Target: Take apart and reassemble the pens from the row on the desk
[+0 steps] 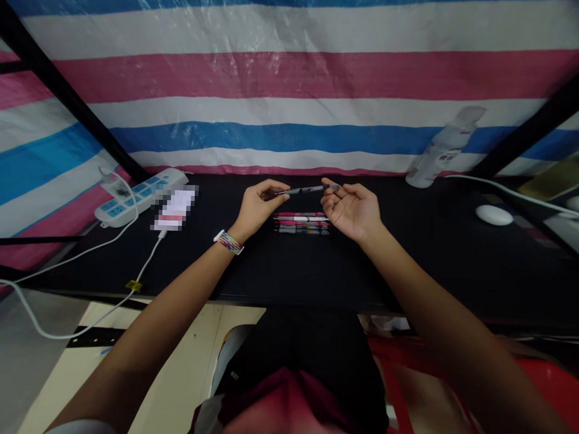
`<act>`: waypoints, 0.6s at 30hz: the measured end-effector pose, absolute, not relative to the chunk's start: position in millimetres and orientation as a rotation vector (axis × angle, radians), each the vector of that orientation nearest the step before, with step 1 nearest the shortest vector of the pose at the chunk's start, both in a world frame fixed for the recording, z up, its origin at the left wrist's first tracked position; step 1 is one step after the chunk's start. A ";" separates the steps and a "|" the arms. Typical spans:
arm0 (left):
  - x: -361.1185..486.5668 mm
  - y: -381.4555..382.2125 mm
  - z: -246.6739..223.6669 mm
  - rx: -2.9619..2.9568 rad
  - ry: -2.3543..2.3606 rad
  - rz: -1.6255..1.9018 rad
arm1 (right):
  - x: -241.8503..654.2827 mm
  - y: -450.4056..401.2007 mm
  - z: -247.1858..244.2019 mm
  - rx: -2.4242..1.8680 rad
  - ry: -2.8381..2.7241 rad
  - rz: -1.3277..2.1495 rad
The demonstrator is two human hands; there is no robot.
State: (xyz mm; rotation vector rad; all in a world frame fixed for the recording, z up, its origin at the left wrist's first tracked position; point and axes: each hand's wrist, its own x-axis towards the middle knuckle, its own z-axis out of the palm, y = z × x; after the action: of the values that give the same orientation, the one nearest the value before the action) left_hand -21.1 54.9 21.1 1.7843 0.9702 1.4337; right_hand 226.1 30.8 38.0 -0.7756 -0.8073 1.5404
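A dark pen [305,190] is held level above the black table, its tip end pinched between the thumb and fingers of my left hand [260,208]. At the pen's other end, my right hand [350,209] has its palm turned up, with thumb and forefinger closed on the pen and the other fingers curled. Several pens [301,224] with pink, white and grey barrels lie side by side on the table just below the held pen, between my two hands. A woven multicoloured band [229,242] is around my left wrist.
On the left of the black table [297,274] lie a white power strip [141,198], a blurred-out phone [176,208] and its white cable [148,263]. A clear bottle [444,149] stands at the back right, near a white mouse [494,215]. Striped sheeting [275,71] hangs behind.
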 end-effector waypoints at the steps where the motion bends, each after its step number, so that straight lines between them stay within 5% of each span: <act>1: -20.9 55.0 20.7 1.781 0.980 1.433 | 226.3 30.2 38.3 -0.779 -0.814 1.531; 18: -23.7 56.1 20.7 1.795 0.943 1.448 | 226.3 36.3 26.5 -0.647 -0.799 1.556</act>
State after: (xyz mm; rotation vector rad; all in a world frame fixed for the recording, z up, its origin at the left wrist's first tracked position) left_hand -23.7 56.1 20.7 1.7951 0.9434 1.4482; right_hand 226.3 36.3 26.5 -0.6471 -0.7995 1.5560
